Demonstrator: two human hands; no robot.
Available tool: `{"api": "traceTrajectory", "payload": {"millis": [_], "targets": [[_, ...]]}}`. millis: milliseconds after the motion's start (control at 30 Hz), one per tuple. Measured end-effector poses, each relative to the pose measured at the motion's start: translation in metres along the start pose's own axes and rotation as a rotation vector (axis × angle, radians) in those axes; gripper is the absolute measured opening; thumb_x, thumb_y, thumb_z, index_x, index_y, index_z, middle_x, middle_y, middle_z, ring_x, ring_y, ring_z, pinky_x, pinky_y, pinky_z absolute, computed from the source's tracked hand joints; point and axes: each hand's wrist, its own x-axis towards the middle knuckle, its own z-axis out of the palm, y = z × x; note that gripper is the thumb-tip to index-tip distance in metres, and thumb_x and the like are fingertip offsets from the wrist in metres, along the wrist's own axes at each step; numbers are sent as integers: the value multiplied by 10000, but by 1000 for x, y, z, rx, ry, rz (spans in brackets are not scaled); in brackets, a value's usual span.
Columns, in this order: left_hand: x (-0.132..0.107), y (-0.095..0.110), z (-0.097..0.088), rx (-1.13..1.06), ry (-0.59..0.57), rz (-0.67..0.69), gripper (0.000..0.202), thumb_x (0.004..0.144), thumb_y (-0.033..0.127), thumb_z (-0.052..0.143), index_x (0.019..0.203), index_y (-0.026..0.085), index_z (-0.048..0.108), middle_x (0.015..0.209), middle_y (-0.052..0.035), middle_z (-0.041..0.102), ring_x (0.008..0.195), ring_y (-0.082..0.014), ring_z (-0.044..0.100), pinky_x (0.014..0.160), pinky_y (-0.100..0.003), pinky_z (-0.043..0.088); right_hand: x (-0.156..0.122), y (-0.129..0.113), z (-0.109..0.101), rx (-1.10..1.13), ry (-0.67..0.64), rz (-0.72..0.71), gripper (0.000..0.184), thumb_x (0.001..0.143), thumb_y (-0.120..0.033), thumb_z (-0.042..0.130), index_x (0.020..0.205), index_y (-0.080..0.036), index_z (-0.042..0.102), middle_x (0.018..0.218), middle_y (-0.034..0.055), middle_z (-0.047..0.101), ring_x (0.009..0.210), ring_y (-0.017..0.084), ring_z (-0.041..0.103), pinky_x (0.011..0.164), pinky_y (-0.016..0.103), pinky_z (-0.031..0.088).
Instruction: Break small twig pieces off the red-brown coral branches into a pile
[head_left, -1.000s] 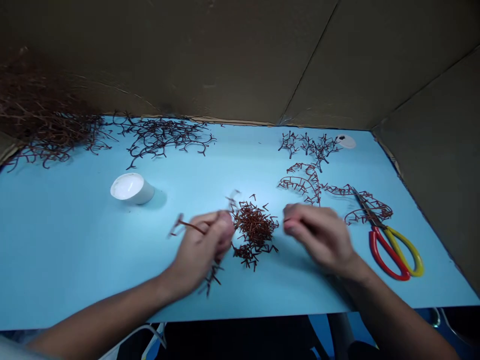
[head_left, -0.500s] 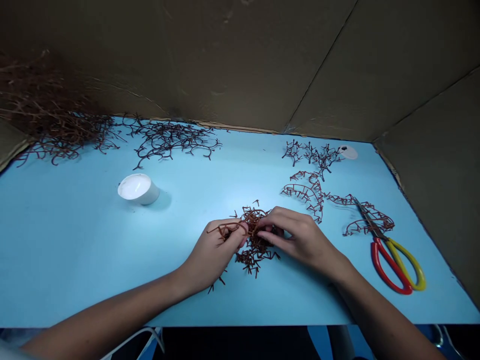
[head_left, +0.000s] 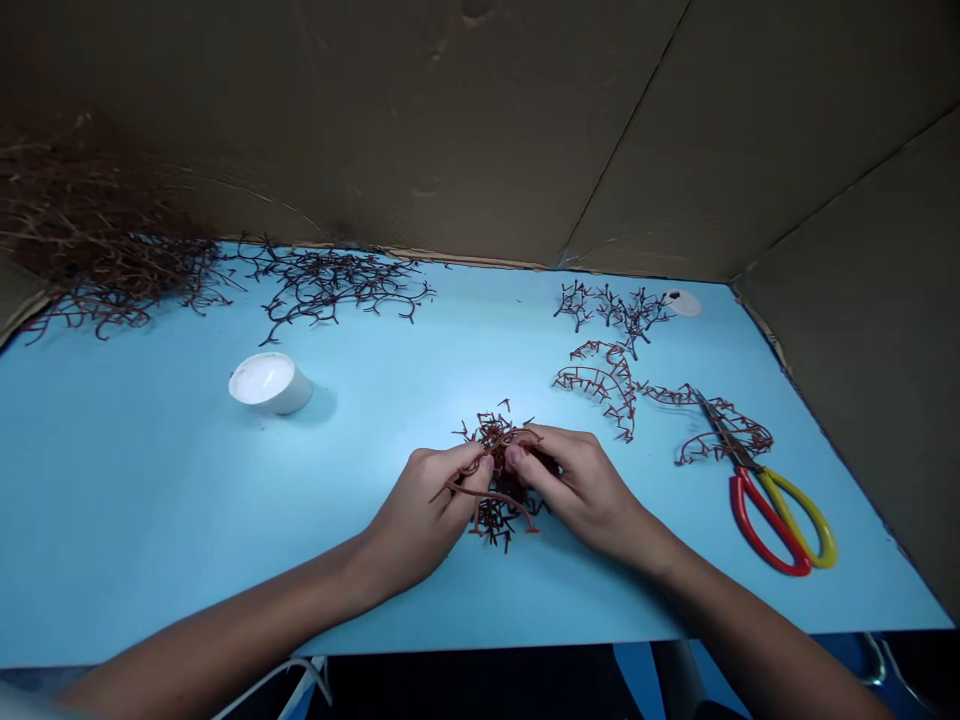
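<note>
**A:** What's the overall setup?

**B:** A cardboard enclosure (head_left: 450,130) walls in a blue tabletop (head_left: 187,520). Near the tabletop's middle sits a small tangle of dark red branched twigs (head_left: 491,432), and that tangle is my landmark, with both hands on it.

**A:** What lies around the tangle?

**B:** Well behind it and to the left are a large brown twig heap (head_left: 90,225) and a looser twig spread (head_left: 337,285). Left of it, a white cup (head_left: 268,383) lies on its side. To its right are curved branching sprigs (head_left: 600,378), then red-and-yellow-handled scissors (head_left: 772,525).

**A:** How far along do things look?

**B:** Going by how they lie, the sprigs are laid out separately, while the heap and the tangle remain bunched.

**A:** And the grip?

**B:** The left hand (head_left: 420,520) is closed, pinching a thin curved strand (head_left: 495,495). The right hand (head_left: 585,490) is curled, its fingertips (head_left: 514,458) pressed against the tangle, but I cannot tell whether they hold a piece.

**A:** What's different from half a second ago?

**B:** The hands have drawn closer, nearly meeting over the tangle, and the strand now arcs below the left hand.
</note>
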Motion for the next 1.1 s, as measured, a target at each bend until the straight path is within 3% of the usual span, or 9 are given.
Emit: {"api": "traceTrajectory", "payload": {"millis": [200,300,433,567,633,733,800,967,1100], "targets": [[0,5,0,-16,-67,20,413,1091,338,447,706,223,352,620,50,329,561,-122,274,553,-275,245,-4,3,5,38,129,-66,464,1145,-384,366,710,-234,426,626,-36,441,552,120,392,544,279,332],[-6,7,-3,-61,-86,-2,447,1098,377,453,698,222,329,614,52,297,554,-120,260,545,-277,243,-7,-2,4,90,111,-45,487,1151,-393,354,693,-234,400,606,-43,409,536,111,369,532,280,311],[-13,7,-17,-118,-77,-54,497,1096,431,487,669,213,356,604,45,302,560,-119,266,528,-274,231,-11,-2,-17,268,-30,-25,491,1153,-407,375,700,-227,439,606,-41,427,532,106,385,511,268,330],[-9,1,-33,-263,78,-88,489,1078,424,511,653,213,393,600,41,334,539,-112,290,499,-262,235,-12,8,-47,280,165,-25,489,1141,-376,415,672,-235,416,597,-42,395,530,112,367,496,276,324],[-5,-2,-34,-298,103,-80,493,1068,427,539,649,212,393,601,45,328,536,-106,292,496,-255,240,-9,9,-50,112,115,-39,464,1124,-337,458,676,-221,476,602,-37,435,544,109,407,526,281,337],[-1,-3,-27,-304,87,-97,498,1059,450,577,652,204,430,604,44,350,539,-98,312,495,-243,250,-5,9,-37,-113,-45,-45,304,1070,-305,591,789,-202,643,647,-31,555,578,105,499,563,272,383],[1,-2,-20,-373,80,-128,507,1054,477,587,654,202,442,587,54,339,512,-88,278,473,-237,232,-4,10,-25,-168,-58,-55,142,1035,-304,669,963,-198,729,711,-24,638,614,112,555,596,265,429],[10,-2,-7,-735,44,-190,429,1028,486,644,742,200,500,569,79,346,470,-67,222,440,-204,207,-6,21,-14,-244,5,-115,275,1063,-301,641,1304,-191,712,850,15,731,662,132,617,649,275,490],[18,-4,-3,-860,89,-177,403,1016,465,680,769,193,515,587,73,379,480,-65,272,446,-187,247,-8,13,-16,-291,8,-98,260,1111,-310,531,1244,-199,724,977,57,782,829,172,707,757,306,519]]}}
